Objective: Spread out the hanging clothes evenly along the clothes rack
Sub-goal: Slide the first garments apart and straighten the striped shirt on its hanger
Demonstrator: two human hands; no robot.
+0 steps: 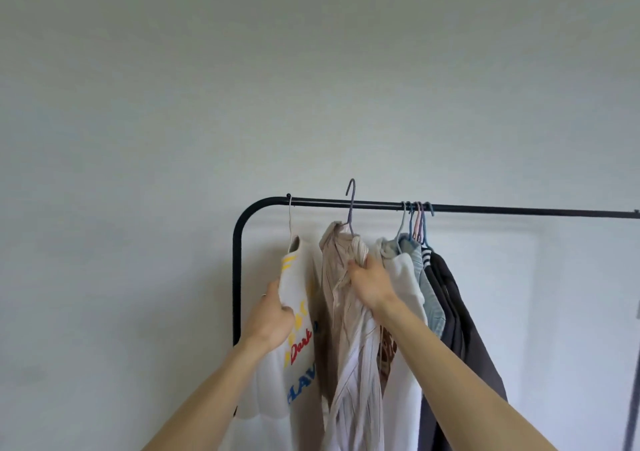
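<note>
A black clothes rack (519,209) runs from a curved left corner to the right edge. At its left end hangs a white T-shirt with coloured lettering (298,364); my left hand (272,322) grips its shoulder. My right hand (372,286) is closed on a beige striped shirt (346,329), whose grey hanger hook (351,204) is lifted above the rail. To the right, several hangers (417,220) are bunched together, carrying a white hoodie (405,277), a light blue shirt (433,305) and dark garments (464,329).
A plain pale wall fills the background. The rail's right half (554,210) carries no hangers. The rack's left upright (237,277) stands just beside my left hand. A dark pole (632,398) shows at the lower right edge.
</note>
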